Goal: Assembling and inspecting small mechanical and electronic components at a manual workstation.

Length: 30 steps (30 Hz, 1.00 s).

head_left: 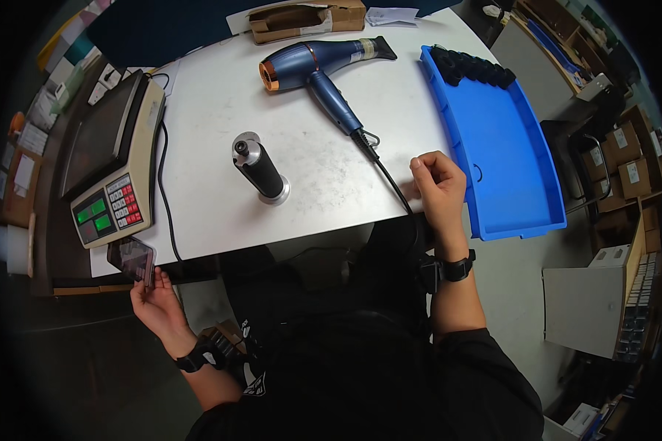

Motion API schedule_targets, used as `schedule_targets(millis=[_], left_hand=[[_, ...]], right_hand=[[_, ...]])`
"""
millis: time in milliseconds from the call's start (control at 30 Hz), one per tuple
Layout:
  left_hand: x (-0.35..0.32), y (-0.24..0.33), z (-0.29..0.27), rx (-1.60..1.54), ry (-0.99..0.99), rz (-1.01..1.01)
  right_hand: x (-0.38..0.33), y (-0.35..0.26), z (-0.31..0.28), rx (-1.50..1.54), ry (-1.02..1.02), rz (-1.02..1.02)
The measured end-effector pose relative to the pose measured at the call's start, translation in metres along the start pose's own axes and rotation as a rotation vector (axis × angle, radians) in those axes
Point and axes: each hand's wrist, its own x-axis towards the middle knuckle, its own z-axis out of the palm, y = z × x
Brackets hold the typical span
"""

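Note:
At the table's near left corner, the fingers and thumb of my left hand (158, 305) close on the lower end of a dark smartphone (131, 257). Above the table's right side, my right hand (443, 191) is closed with its fingers curled and thumb pressed in; nothing shows in it. Its nearest things are the black power cord (391, 180) and the blue tray. A blue hair dryer (294, 65) with a copper-coloured rear ring lies across the far middle, its handle toward me. Left of it, a black sleeve (261, 170) on a silver round base stands upright.
A counting scale (114, 147) with green displays occupies the left end, its cable running along the white table (213, 220). The blue tray (504, 140) on the right has several black cylindrical parts (471, 67) at its far end. An opened cardboard box (309, 20) sits at the back.

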Motion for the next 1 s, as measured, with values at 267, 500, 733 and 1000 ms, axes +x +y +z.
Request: schedule_targets(millis=[267, 500, 733, 1000], left_hand=[[-0.003, 0.000, 0.005, 0.011, 0.008, -0.003], [-0.006, 0.004, 0.008, 0.019, 0.044, 0.019], [-0.009, -0.001, 0.015, 0.002, 0.011, 0.030], [-0.005, -0.007, 0.020, 0.020, 0.017, 0.070]], right_hand=[[0.000, -0.002, -0.001, -0.012, 0.006, -0.012], [-0.003, -0.009, 0.005, 0.042, -0.009, 0.003], [-0.002, 0.000, 0.003, 0.082, 0.030, 0.011], [0.002, 0.013, -0.006, 0.032, 0.000, -0.054]])
